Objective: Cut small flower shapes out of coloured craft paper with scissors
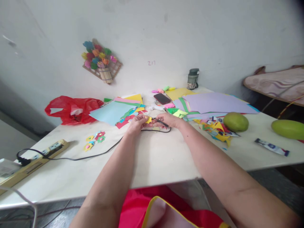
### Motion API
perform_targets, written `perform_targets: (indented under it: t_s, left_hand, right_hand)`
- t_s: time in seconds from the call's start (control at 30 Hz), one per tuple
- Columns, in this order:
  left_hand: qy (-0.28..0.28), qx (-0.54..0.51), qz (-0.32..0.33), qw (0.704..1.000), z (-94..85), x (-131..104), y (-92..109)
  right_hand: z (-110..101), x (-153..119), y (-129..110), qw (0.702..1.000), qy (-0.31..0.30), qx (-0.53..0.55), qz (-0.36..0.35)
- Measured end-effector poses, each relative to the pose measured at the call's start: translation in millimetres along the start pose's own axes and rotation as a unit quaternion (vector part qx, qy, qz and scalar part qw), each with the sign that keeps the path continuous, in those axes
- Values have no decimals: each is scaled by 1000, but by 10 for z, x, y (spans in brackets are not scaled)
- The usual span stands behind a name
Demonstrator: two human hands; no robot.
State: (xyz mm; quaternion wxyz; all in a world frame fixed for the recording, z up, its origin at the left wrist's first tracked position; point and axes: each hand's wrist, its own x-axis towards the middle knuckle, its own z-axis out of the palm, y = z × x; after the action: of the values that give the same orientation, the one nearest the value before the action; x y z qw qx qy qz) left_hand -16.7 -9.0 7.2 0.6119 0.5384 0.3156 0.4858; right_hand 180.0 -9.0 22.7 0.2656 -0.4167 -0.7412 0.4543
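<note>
Two bare forearms reach forward over a white worktop, the hands meeting near its far middle. The left hand has its grip closed, fingertips pinching a small yellow paper piece held just above the surface. The right hand is close beside it, its grip closed around a thin dark tool whose tip points at the yellow piece; what kind of tool it is cannot be told. A black cable runs from under the hands leftward to a power strip at the left edge. Small paper flowers lie near the left forearm. Behind the hands are sheets of coloured paper, a white glue gun and a dark phone. A red plastic bag sits far left. To the right lie paper scraps and two green mangoes.
</note>
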Motion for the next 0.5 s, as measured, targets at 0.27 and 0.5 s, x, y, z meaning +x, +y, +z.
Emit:
perform_targets:
  t_s: [0.27, 0.5]
  left_hand:
    - [-4, -13, 3, 1000, 5, -4, 7]
    - [23, -17, 14, 1000, 14, -6, 14]
  right_hand:
    - [-12, -3, 0, 999, 49, -5, -7]
    - [-30, -14, 17, 999, 37, 9, 9]
